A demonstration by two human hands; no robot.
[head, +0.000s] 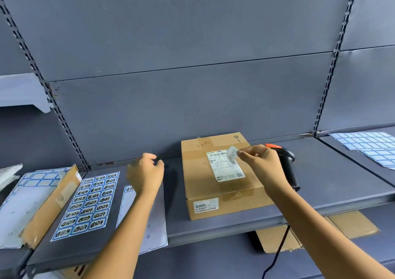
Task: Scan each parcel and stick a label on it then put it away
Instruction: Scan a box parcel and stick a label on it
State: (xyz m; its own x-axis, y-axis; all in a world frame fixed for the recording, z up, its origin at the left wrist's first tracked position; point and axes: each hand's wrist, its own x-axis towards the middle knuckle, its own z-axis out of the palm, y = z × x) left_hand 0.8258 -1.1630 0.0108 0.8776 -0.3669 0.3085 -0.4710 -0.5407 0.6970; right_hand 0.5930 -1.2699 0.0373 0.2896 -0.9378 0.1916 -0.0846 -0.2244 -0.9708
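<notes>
Parcel (198,178) lies flat on the shelf (333,180). Right hand (259,163) pinches a label (232,154) between thumb and fingertips above the parcel's top. Left hand (146,172) hovers over a sheet (89,206), fingers loosely curled, holding nothing. Scanner (288,165) lies behind the right hand.

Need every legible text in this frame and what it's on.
"退回件": every sticker on the sticker sheet.
"退回", partly hidden: second sheet.
Blurred: shipping label on the box.
Too small: side barcode label.
Illegible: handwriting on the box top.
Blurred: small label in the right hand.
</notes>
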